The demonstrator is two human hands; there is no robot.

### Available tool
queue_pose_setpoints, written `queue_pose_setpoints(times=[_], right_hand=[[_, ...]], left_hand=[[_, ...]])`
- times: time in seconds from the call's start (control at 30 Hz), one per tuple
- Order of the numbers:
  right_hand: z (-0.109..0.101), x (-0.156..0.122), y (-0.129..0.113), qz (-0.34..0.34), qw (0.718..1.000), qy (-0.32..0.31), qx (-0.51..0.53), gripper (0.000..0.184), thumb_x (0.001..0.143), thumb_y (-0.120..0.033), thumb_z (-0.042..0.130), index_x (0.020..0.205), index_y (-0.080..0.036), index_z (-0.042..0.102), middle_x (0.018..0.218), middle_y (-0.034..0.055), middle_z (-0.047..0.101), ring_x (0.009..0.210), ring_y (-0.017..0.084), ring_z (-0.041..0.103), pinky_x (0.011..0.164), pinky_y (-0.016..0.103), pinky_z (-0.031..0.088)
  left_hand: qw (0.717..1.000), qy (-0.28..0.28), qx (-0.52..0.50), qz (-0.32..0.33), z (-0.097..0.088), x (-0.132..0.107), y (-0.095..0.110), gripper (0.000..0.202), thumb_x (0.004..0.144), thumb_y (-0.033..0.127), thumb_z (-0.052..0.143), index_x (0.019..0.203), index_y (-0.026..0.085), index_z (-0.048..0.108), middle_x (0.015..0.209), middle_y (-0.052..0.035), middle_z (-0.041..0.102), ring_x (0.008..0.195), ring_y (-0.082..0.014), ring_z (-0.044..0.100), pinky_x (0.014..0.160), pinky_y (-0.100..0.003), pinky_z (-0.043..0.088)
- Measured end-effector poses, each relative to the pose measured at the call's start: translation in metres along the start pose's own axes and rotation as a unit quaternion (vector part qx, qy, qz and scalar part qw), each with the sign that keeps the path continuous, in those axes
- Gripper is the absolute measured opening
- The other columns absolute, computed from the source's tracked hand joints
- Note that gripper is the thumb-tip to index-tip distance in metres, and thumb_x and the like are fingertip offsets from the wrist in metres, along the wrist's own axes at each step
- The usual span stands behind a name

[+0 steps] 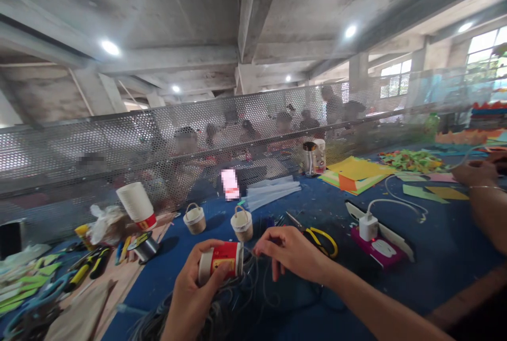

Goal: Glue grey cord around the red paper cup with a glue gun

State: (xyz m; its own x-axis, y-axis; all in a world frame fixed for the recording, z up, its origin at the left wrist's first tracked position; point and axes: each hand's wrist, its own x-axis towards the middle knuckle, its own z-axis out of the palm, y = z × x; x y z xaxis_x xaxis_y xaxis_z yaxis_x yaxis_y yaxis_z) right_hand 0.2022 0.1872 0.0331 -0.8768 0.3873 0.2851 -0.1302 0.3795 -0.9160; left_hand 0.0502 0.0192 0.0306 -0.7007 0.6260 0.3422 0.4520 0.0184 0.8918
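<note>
My left hand (198,283) is wrapped round a red and white paper cup (228,254), tilted on its side with one end towards my right hand. Close to that end, my right hand (287,251) pinches a thin grey cord (255,264), which trails down below the cup. Under my hands lies a loose coil of grey cord (158,322). Just beyond stand two small handled baskets, one basket (242,226) behind the cup and the other basket (195,219) further left. Yellow-handled scissors (322,240) lie right of my right hand, partly hidden by it.
Stacked paper cups (134,201), a wire spool (144,247) and pliers (89,264) lie left. A purple power strip (380,251) with a plugged-in charger sits right. Coloured paper (356,169) lies behind it. Another person's hand (477,172) is at far right. A perforated metal screen (158,140) borders the table.
</note>
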Motion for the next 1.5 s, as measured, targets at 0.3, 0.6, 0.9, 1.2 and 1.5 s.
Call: queue_pose_setpoints(times=[0.3, 0.6, 0.9, 1.2, 1.5], right_hand=[[-0.057, 0.012, 0.029, 0.055, 0.866, 0.16, -0.47, 0.017, 0.096, -0.027, 0.051, 0.1, -0.021, 0.066, 0.105, 0.0078, 0.068, 0.1, 0.025, 0.062, 0.085, 0.035, 0.042], [-0.051, 0.01, 0.066, 0.083, 0.859, 0.04, -0.503, 0.027, 0.086, -0.035, 0.068, 0.109, -0.019, 0.067, 0.119, 0.0123, 0.068, 0.117, 0.032, 0.056, 0.1, 0.045, 0.037], [-0.046, 0.013, 0.052, 0.059, 0.885, 0.145, -0.439, 0.017, 0.088, -0.017, 0.056, 0.103, -0.014, 0.062, 0.106, 0.0177, 0.068, 0.105, 0.033, 0.063, 0.092, 0.042, 0.042], [-0.037, 0.012, 0.015, -0.076, 0.981, 0.173, -0.04, 0.028, 0.102, -0.042, 0.035, 0.11, -0.019, 0.047, 0.088, 0.0058, 0.069, 0.081, 0.02, 0.068, 0.079, 0.033, 0.053], [-0.021, 0.007, 0.006, -0.025, 0.949, 0.123, 0.29, 0.018, 0.089, -0.025, 0.062, 0.104, -0.017, 0.062, 0.063, -0.0032, 0.058, 0.059, 0.012, 0.05, 0.06, 0.024, 0.041]], left_hand=[[1.0, 0.01, 0.016, 0.001, -0.006, 0.004, 0.003, 0.045, 0.073, 0.051, 0.074, 0.105, 0.022, 0.061, 0.074, 0.0038, 0.07, 0.061, -0.0162, 0.061, 0.058, -0.023, 0.049], [1.0, 0.027, -0.002, 0.008, -0.003, 0.0, 0.007, 0.044, 0.074, 0.051, 0.072, 0.105, 0.023, 0.061, 0.071, 0.0048, 0.068, 0.06, -0.016, 0.058, 0.058, -0.023, 0.047], [1.0, 0.01, -0.017, 0.002, -0.006, 0.001, 0.005, 0.046, 0.075, 0.05, 0.073, 0.108, 0.022, 0.058, 0.073, 0.0042, 0.069, 0.061, -0.0162, 0.059, 0.059, -0.024, 0.047], [0.999, 0.036, -0.008, 0.01, -0.006, -0.001, 0.007, 0.046, 0.075, 0.052, 0.072, 0.107, 0.022, 0.058, 0.072, 0.0033, 0.068, 0.061, -0.018, 0.063, 0.058, -0.026, 0.049], [0.998, 0.066, -0.002, 0.019, -0.004, -0.002, 0.005, 0.044, 0.075, 0.049, 0.073, 0.107, 0.023, 0.059, 0.078, 0.0029, 0.07, 0.064, -0.018, 0.065, 0.062, -0.026, 0.052]])
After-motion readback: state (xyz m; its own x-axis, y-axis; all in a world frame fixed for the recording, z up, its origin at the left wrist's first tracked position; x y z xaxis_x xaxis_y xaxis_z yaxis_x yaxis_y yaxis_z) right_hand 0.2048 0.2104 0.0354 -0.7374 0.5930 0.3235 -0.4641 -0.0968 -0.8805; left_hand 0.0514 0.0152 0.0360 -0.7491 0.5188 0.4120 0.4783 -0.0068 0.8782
